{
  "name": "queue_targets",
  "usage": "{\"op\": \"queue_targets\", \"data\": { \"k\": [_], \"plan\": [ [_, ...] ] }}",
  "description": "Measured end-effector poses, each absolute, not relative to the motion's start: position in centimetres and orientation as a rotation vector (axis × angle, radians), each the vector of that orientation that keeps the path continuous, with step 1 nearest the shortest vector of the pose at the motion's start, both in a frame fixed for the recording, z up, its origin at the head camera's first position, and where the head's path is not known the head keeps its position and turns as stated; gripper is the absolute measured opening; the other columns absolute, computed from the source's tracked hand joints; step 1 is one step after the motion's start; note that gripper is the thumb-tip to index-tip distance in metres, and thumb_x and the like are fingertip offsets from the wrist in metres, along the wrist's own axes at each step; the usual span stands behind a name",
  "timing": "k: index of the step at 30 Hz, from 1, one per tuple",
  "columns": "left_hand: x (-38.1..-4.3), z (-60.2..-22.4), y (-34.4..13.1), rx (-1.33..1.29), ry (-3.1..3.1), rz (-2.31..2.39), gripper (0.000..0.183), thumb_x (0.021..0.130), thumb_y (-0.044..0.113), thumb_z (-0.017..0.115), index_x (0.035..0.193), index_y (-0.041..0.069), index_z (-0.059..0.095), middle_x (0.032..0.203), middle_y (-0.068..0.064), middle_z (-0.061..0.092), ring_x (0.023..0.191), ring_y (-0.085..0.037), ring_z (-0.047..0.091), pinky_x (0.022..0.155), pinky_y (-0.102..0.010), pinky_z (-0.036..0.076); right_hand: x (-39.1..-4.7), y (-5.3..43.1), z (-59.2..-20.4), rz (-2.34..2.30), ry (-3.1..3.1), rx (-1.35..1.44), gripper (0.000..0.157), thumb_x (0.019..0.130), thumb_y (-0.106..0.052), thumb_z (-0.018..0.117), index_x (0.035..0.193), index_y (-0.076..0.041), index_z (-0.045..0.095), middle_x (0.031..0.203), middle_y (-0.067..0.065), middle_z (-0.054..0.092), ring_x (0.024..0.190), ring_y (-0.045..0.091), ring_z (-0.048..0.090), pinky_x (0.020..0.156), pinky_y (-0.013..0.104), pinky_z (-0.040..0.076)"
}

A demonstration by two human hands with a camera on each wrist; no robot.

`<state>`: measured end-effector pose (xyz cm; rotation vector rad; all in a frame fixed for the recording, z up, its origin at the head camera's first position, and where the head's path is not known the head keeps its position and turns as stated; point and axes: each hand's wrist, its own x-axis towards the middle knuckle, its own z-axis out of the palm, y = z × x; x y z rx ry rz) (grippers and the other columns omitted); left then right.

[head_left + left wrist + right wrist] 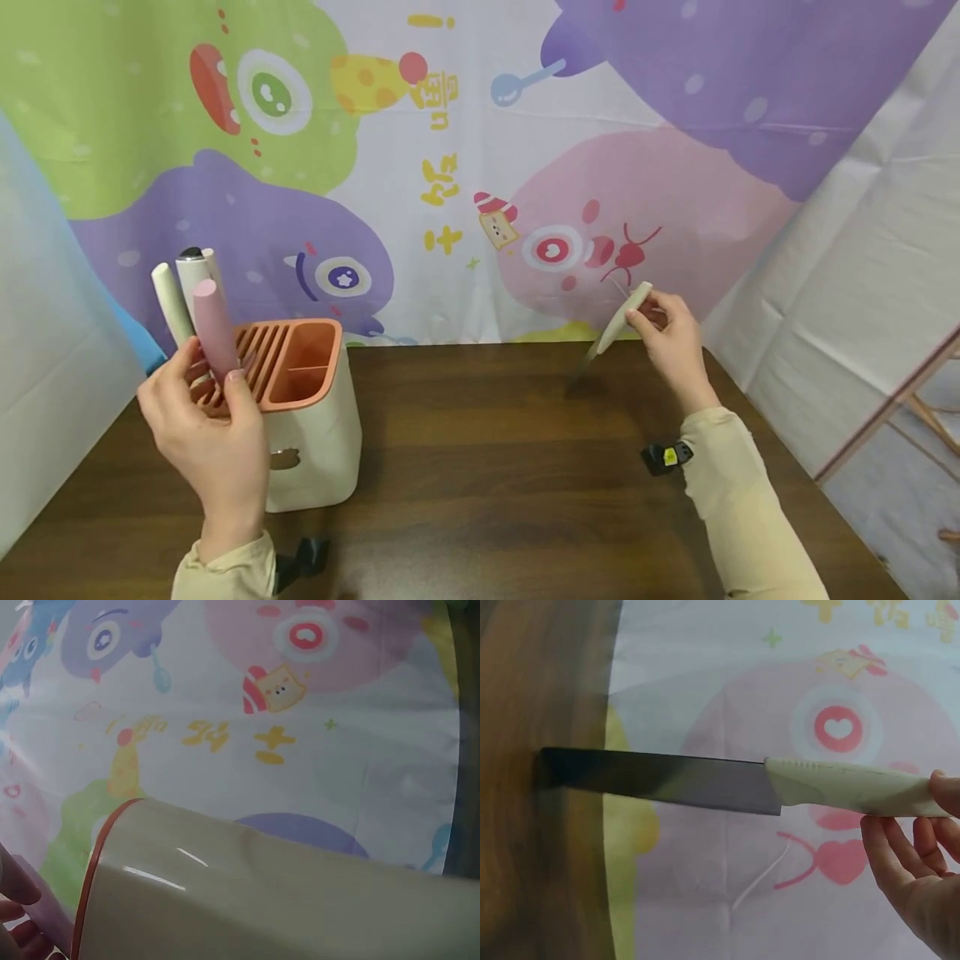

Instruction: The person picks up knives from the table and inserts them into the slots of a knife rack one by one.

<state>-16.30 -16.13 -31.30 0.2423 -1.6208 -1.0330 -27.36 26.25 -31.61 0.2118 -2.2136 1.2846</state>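
Note:
In the head view my left hand is at the front left of a cream knife holder with an orange slotted top. Its thumb and fingers pinch a pink handle, whose lower end is hidden by the hand and slots. The left wrist view shows that pink handle beside the holder's wall. My right hand grips a knife by its pale green handle, off to the right. The dark blade points down and left, its tip close to the tabletop.
Behind the pink handle stand a pale green handle, a white handle with a black end and another pale one. The holder has an open orange compartment. A cartoon-printed cloth hangs behind the brown wooden table.

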Motion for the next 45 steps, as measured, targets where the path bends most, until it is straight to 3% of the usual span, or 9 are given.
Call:
{"op": "queue_targets", "data": {
  "k": [4,7,10,14,22,29,32,37,45],
  "plan": [
    [-16.2,-31.3,-15.7,0.193,-1.583,-0.935,0.034,0.079,-0.004,0.057,0.113,0.002,0.060,0.108,-0.017,0.054,0.101,-0.011,0.046,0.084,-0.021,0.037,-26.9,25.6,-31.2,1.329,-2.187,0.237,0.033,0.085,-0.006,0.061,0.116,0.007,0.056,0.099,0.005,0.047,0.083,-0.008,0.053,0.076,0.007,0.046],
    [-16.1,-31.1,-15.4,0.123,-1.573,-0.889,0.035,0.077,-0.005,0.057,0.112,0.000,0.059,0.107,-0.028,0.050,0.104,-0.027,0.046,0.087,-0.030,0.035,-26.4,25.1,-30.9,1.328,-2.190,0.245,0.034,0.086,-0.009,0.061,0.118,0.005,0.056,0.101,0.008,0.048,0.084,-0.008,0.053,0.076,0.006,0.044],
    [-16.0,-31.0,-15.0,0.069,-1.582,-0.874,0.037,0.077,-0.006,0.057,0.113,0.001,0.058,0.108,-0.029,0.049,0.104,-0.034,0.045,0.089,-0.034,0.035,-26.0,24.7,-30.7,1.375,-2.161,0.276,0.034,0.087,-0.008,0.060,0.118,0.004,0.056,0.107,0.013,0.053,0.086,-0.006,0.054,0.077,0.007,0.045],
    [-15.8,-30.8,-14.4,0.021,-1.549,-0.896,0.035,0.077,-0.007,0.056,0.111,-0.002,0.059,0.106,-0.028,0.052,0.102,-0.034,0.047,0.089,-0.029,0.037,-25.2,23.9,-30.6,1.429,-2.110,0.346,0.032,0.087,-0.007,0.059,0.117,0.004,0.057,0.109,0.019,0.060,0.089,-0.001,0.057,0.077,0.009,0.046],
    [-15.4,-30.1,-13.0,-0.077,-1.430,-0.957,0.027,0.076,-0.005,0.056,0.103,-0.008,0.060,0.097,-0.026,0.056,0.091,-0.021,0.053,0.083,-0.017,0.043,-23.4,22.3,-30.7,1.506,-2.037,0.439,0.029,0.088,-0.009,0.059,0.114,0.004,0.058,0.105,0.016,0.063,0.093,0.004,0.059,0.078,0.013,0.047],
    [-15.8,-30.6,-12.5,-0.194,-1.472,-0.999,0.027,0.075,-0.012,0.055,0.102,-0.008,0.061,0.094,-0.026,0.057,0.087,-0.023,0.055,0.083,-0.020,0.042,-22.1,20.9,-30.5,1.570,-1.974,0.471,0.030,0.087,-0.002,0.057,0.116,0.006,0.056,0.101,-0.012,0.064,0.093,0.004,0.058,0.078,0.014,0.047],
    [-16.0,-30.9,-12.1,-0.244,-1.517,-1.021,0.029,0.076,-0.014,0.055,0.104,-0.007,0.061,0.095,-0.025,0.058,0.086,-0.023,0.055,0.080,-0.018,0.043,-21.6,20.4,-30.4,1.585,-1.959,0.498,0.031,0.088,-0.001,0.056,0.117,0.008,0.055,0.101,-0.016,0.063,0.094,0.004,0.058,0.080,0.014,0.046],
    [-15.8,-31.1,-11.1,-0.313,-1.607,-1.037,0.031,0.077,-0.013,0.058,0.107,-0.005,0.061,0.099,-0.021,0.058,0.087,-0.022,0.055,0.074,-0.017,0.041,-20.6,19.4,-30.4,1.641,-1.910,0.548,0.032,0.088,0.000,0.055,0.119,0.009,0.053,0.102,-0.011,0.064,0.095,0.006,0.059,0.082,0.016,0.046],
    [-15.9,-31.6,-9.3,-0.441,-1.733,-1.079,0.034,0.077,-0.012,0.061,0.109,0.000,0.061,0.100,-0.016,0.057,0.085,-0.020,0.056,0.079,-0.021,0.042,-19.0,17.4,-30.5,1.693,-1.895,0.581,0.030,0.087,0.001,0.055,0.117,0.007,0.055,0.104,-0.003,0.065,0.094,0.008,0.059,0.078,0.018,0.047]
  ]
}}
